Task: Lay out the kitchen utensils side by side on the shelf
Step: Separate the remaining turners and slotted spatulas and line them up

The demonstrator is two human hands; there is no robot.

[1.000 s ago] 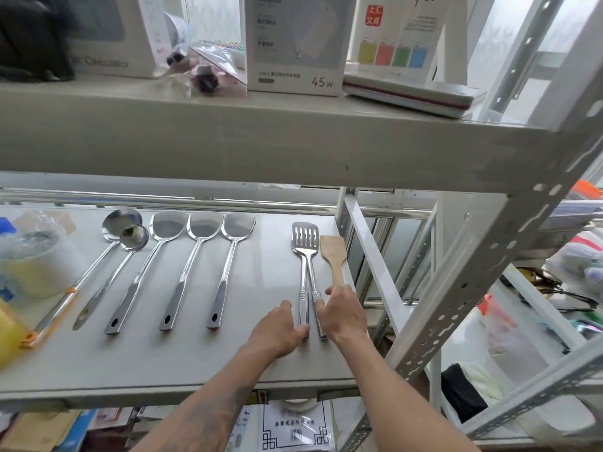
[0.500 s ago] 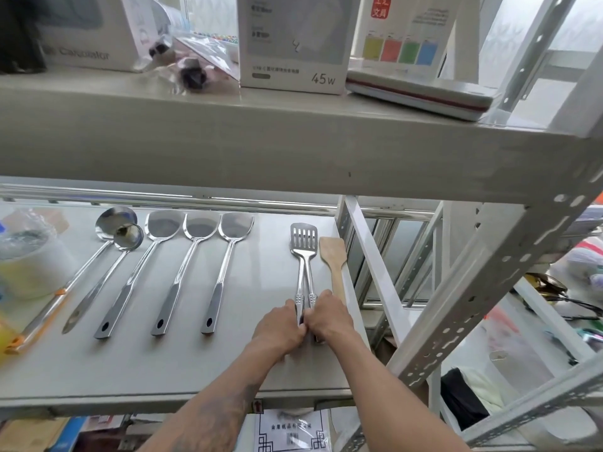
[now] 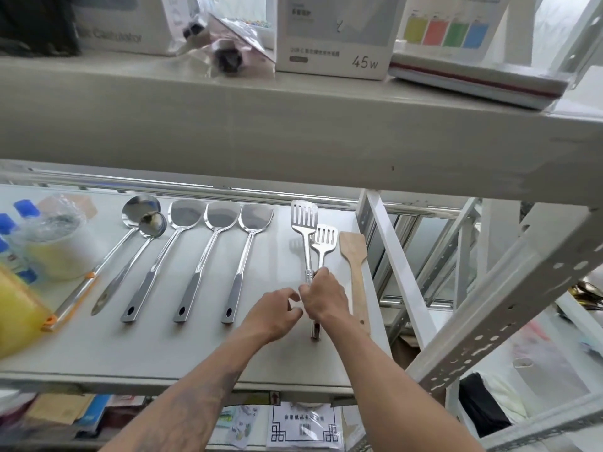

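Since the earlier frames, the two stacked slotted spatulas have come apart. On the shelf (image 3: 81,353), the ladles and three solid turners lie untouched in their row. Further right, the left hand (image 3: 277,313) hovers loosely curled, holding nothing. One slotted spatula (image 3: 305,220) lies flat; the right hand (image 3: 324,298) pinches the second slotted spatula (image 3: 323,238), sliding it toward the wooden spatula (image 3: 354,252), leaving spacing unfinished.

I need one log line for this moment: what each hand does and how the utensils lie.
right hand: grips slotted spatula | left hand: open beside it | second slotted spatula: overlapped | wooden spatula: lies apart | shelf
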